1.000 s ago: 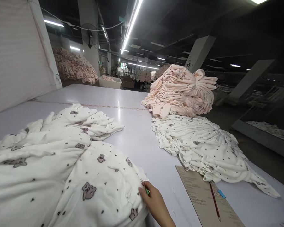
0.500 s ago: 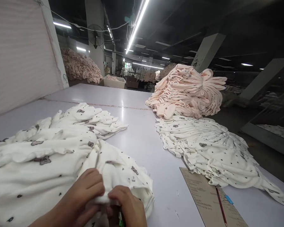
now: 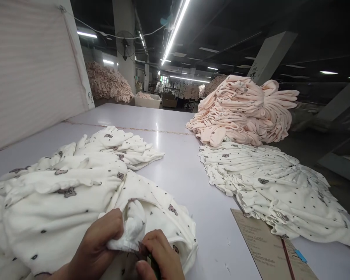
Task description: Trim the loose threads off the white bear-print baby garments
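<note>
My left hand is closed on the gathered edge of a white printed garment, lifting a bunched fold of it. Close beside it, my right hand grips small dark thread snips with a touch of green. Their pointed tip lies at the held edge; most of the tool is hidden by my fingers. The fleecy cloth carries dark dots and grey-brown bear figures. More white printed garments lie heaped to the left, against the one in my hands.
On the right of the pale table lies a layered stack of white garments, with a folded pink pile behind it. A printed brown cardboard sheet bears a dark red pencil. A pale cloth screen hangs at left.
The view has shifted left. My hands have drawn a fold of the garment's edge up between them, and the snips' tip now shows at that edge.
</note>
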{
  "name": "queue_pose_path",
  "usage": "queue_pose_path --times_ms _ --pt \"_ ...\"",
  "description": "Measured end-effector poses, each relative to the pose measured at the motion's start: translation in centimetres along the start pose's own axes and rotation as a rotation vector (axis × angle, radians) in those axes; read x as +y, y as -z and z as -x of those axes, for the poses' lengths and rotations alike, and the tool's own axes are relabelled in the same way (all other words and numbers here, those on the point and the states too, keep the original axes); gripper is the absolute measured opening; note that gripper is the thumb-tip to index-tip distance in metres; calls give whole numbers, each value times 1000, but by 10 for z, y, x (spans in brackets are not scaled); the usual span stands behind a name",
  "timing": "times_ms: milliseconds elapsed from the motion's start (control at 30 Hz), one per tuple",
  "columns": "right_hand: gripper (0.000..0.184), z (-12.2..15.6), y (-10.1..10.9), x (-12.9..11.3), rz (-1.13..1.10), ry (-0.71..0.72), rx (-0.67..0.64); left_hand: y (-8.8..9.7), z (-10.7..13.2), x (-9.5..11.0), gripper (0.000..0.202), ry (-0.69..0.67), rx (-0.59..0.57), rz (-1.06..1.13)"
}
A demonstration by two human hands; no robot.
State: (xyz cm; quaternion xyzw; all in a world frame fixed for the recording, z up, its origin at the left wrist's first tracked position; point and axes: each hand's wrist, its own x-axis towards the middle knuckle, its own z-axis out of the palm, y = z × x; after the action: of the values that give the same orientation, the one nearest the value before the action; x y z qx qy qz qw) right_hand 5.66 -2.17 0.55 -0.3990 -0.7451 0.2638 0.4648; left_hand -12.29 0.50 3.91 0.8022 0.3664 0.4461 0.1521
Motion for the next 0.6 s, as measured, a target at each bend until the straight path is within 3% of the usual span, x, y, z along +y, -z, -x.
queue_pose_path --times_ms 267,600 --pt "42 -1 -2 -1 214 54 -41 -6 4 -1 29 -34 -69 -5" --pt "48 -2 0 -5 278 53 -37 -6 0 1 31 -85 -71 11"
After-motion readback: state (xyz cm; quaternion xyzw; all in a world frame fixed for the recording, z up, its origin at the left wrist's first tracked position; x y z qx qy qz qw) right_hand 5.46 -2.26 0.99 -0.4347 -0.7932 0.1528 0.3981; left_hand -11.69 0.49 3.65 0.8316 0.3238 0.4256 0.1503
